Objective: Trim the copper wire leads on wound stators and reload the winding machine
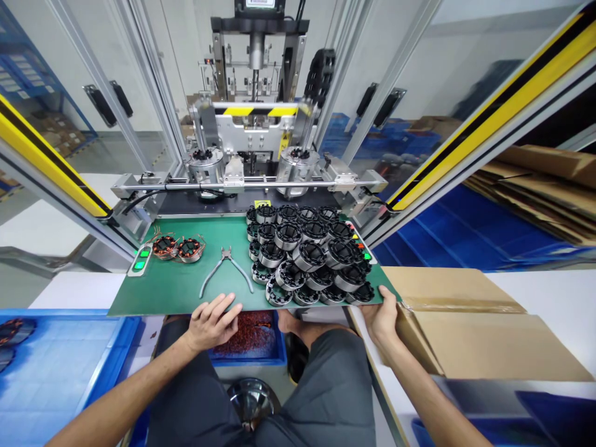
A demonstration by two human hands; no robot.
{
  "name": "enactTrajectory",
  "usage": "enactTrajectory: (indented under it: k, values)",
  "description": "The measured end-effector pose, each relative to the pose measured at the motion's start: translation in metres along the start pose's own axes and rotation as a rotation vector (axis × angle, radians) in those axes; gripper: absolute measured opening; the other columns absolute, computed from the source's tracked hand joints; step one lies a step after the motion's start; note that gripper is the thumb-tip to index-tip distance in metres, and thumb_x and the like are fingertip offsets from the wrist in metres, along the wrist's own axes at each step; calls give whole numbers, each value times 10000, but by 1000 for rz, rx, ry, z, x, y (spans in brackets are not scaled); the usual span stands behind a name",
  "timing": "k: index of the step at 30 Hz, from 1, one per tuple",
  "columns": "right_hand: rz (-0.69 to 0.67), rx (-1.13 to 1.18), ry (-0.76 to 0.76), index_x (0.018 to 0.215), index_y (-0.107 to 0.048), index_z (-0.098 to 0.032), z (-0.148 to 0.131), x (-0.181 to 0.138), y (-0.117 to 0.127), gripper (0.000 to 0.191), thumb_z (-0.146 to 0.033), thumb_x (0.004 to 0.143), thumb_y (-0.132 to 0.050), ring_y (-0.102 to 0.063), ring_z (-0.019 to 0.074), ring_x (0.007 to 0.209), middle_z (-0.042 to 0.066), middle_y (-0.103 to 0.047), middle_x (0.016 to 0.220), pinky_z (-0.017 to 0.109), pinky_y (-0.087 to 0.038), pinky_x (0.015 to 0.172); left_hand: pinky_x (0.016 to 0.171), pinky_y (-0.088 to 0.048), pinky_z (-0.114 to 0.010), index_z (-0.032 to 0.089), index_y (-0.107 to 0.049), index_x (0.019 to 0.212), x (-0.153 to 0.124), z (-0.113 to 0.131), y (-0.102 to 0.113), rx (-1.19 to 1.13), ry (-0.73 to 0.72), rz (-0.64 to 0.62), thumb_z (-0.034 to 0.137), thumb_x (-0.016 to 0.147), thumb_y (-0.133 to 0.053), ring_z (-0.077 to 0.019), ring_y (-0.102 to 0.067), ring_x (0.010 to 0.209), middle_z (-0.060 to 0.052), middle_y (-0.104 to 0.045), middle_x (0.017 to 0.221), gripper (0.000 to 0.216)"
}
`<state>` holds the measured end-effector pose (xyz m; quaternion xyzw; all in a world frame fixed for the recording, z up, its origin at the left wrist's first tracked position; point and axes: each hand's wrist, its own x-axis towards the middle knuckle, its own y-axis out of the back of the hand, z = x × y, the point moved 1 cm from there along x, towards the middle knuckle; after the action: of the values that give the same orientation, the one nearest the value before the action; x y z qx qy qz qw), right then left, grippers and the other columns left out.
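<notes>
My left hand (214, 323) lies on the front edge of the green work board (153, 288), fingers stretched out and holding nothing. Just beyond its fingertips, a pair of cutting pliers (226, 267) rests with spread handles toward me. At the board's front right corner, my right hand (382, 315) grips the edge, thumb on top; its other fingers are partly hidden. Beside that hand stand rows of stacked black-and-silver stator cores (310, 256), without visible copper wire. Two copper-wound stators (190, 249) sit at the left of the board, loose wire ends sticking out.
Behind the board stands a machine with two silver cylindrical fixtures (206, 164) and a cross rail (256, 185). Green-lit buttons (139, 262) flank the board. A blue tray (51, 366) is at left, a cardboard box (493, 335) at right. Below, a blue bin (279, 351) holds reddish scraps.
</notes>
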<state>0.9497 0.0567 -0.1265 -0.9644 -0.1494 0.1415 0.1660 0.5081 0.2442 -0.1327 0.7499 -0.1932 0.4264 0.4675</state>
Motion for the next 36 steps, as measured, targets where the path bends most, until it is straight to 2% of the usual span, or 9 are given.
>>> enactTrajectory:
  k: [6, 11, 14, 24, 30, 33, 36]
  values:
    - [-7, -5, -7, 1237, -820, -284, 0, 0, 1, 598, -648, 763, -826, -777, 309, 1364, 28, -897, 1282, 419, -727, 1058, 1381, -341, -385, 383, -815, 1457, 3, 0, 1, -6, 5, 3, 336, 944, -907, -216, -710, 1500, 4, -915, 1357, 523]
    - [3, 8, -8, 1253, -826, -279, -1, 0, -1, 586, -609, 769, -805, -780, 314, 1361, 35, -893, 1329, 440, -730, 1072, 1356, -370, -411, 424, -786, 1519, 0, 0, 0, -7, 6, 1, 323, 911, -930, -239, -690, 1551, 14, -889, 1448, 633]
    - [9, 9, -4, 1243, -835, -259, -2, -1, -1, 618, -621, 743, -829, -778, 313, 1364, 45, -889, 1347, 410, -732, 1044, 1357, -369, -408, 415, -799, 1498, -1, 0, -1, -5, 9, -2, 327, 915, -928, -236, -693, 1542, 9, -896, 1429, 603]
    - [-4, -5, -16, 1183, -829, -285, 1, 4, 4, 566, -634, 738, -837, -791, 289, 1284, 14, -895, 1245, 364, -734, 927, 1343, -372, -383, 373, -828, 1411, 7, 1, 2, -6, 13, 16, 336, 981, -875, -213, -750, 1384, 4, -927, 1283, 435]
    - [-19, 3, -3, 1216, -809, -268, 3, 6, 6, 591, -634, 753, -837, -779, 302, 1318, 19, -889, 1230, 432, -726, 1061, 1328, -383, -409, 386, -839, 1371, 8, 1, 2, 4, 12, 19, 358, 1033, -831, -226, -782, 1269, 2, -927, 1263, 339]
    - [-19, -2, -11, 1229, -806, -267, 4, 7, 7, 596, -636, 761, -835, -768, 310, 1344, 29, -886, 1248, 462, -716, 1105, 1317, -391, -398, 372, -842, 1374, 9, 1, 3, -6, 11, 19, 347, 1017, -847, -223, -767, 1325, -6, -926, 1255, 358]
    - [-25, 4, -14, 1213, -813, -261, 5, 8, 8, 604, -649, 751, -850, -765, 300, 1338, 33, -883, 1279, 431, -712, 1094, 1328, -378, -379, 345, -840, 1378, 12, 1, 4, -20, 8, 25, 333, 1012, -851, -211, -749, 1353, -19, -929, 1234, 366]
